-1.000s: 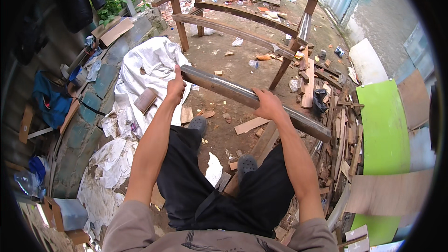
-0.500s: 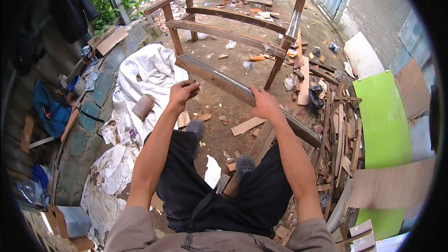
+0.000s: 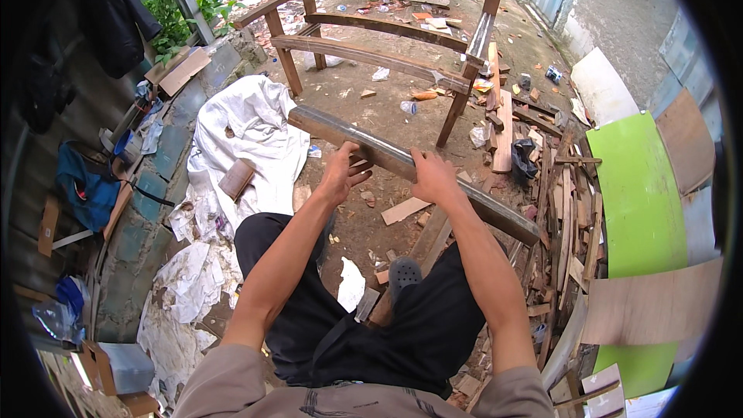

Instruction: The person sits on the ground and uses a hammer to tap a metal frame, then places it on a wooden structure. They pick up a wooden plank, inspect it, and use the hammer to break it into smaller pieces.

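Observation:
A long wooden beam [image 3: 495, 213] with a shiny dark top edge slants across in front of me, from the white cloth at upper left down to the wood scraps at right. My right hand [image 3: 435, 178] is closed over its middle, thumb and fingers at the near side and top. Just left of it, my left hand [image 3: 339, 174] meets the beam's near lower side. One fingertip lies on the wood, and the other fingers curl below the beam. The beam's underside is hidden.
Beyond the beam stands a wooden chair frame [image 3: 371, 50]. At left, a white cloth [image 3: 244, 128] carries a brown wood block [image 3: 237, 178]. Piled wood strips [image 3: 569, 217] lie at right, beside a lime-green panel [image 3: 638, 193]. A grey clog [image 3: 404, 275] shows on the littered ground.
My left hand has moved right and forward, from a pinch apart from the beam to contact with it. My right hand stays on the beam, which has shifted slightly. My left leg has swung inward.

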{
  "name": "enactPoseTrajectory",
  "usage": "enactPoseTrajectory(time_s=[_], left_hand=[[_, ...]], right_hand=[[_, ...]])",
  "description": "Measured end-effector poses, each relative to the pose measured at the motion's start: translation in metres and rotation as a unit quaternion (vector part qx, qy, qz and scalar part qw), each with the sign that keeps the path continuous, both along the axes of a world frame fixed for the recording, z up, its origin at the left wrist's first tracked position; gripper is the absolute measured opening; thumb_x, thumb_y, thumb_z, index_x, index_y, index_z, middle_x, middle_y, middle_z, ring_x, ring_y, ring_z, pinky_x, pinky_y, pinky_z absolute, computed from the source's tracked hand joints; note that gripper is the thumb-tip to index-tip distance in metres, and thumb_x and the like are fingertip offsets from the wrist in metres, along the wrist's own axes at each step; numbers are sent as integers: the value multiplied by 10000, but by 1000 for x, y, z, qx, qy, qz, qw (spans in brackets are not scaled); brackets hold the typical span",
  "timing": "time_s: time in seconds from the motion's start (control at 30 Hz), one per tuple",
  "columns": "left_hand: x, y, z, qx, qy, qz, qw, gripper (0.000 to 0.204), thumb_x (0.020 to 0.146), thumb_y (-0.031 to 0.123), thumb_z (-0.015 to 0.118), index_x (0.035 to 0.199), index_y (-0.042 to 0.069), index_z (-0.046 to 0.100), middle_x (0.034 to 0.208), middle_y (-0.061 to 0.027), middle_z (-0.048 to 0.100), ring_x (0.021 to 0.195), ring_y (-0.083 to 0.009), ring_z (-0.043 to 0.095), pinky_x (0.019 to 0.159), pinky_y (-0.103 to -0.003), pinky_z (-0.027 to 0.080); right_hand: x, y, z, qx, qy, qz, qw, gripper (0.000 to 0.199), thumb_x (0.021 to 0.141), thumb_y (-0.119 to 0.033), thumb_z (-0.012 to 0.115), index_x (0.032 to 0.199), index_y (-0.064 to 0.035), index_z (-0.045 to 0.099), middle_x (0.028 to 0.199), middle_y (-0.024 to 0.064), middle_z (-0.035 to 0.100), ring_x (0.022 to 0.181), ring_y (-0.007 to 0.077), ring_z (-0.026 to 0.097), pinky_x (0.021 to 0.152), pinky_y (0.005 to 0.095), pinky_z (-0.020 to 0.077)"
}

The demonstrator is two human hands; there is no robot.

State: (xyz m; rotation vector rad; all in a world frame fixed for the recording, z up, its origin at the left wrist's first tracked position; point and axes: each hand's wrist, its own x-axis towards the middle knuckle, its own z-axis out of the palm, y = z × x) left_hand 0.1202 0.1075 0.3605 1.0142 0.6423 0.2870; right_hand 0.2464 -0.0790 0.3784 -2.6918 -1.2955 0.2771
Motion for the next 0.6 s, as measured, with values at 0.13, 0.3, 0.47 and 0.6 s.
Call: enactPoseTrajectory(time_s=[0.13, 0.3, 0.47, 0.6], left_hand=[[15, -25, 1, -13, 19, 20, 1000, 640, 923, 493, 651, 1286, -1, 464, 1247, -173, 541, 1162, -325, 567, 987, -481, 492], [26, -35, -13, -61, 5, 146, 987, 652, 940, 505, 635, 1272, -35, 477, 1194, -175, 587, 1100, -315, 622, 978, -488, 512], [19, -15, -39, -74, 8, 231, 970, 680, 930, 512, 647, 1254, -55, 460, 1182, -156, 587, 1009, -275, 654, 867, -447, 565], [19, 6, -44, -78, 12, 281, 957, 678, 946, 548, 599, 1268, -37, 478, 1190, -145, 604, 1043, -274, 642, 926, -438, 541]], right_hand=[[-14, 6, -2, 14, -55, 17, 998, 774, 740, -144, 759, 1425, -67, 405, 1215, 196, 583, 1182, 351, 571, 957, 500, 459], [-12, 8, -7, 40, -80, 66, 994, 904, 725, -235, 825, 1484, -87, 358, 1243, 183, 572, 1204, 348, 553, 972, 504, 441], [-8, 7, 7, 30, -1, 23, 999, 1074, 667, -553, 843, 1517, -146, 329, 1340, 173, 538, 1298, 367, 486, 1044, 530, 415], [6, -8, 16, -41, 41, 3, 998, 1155, 631, -686, 808, 1528, -148, 317, 1367, 193, 521, 1304, 372, 486, 1078, 547, 398]])
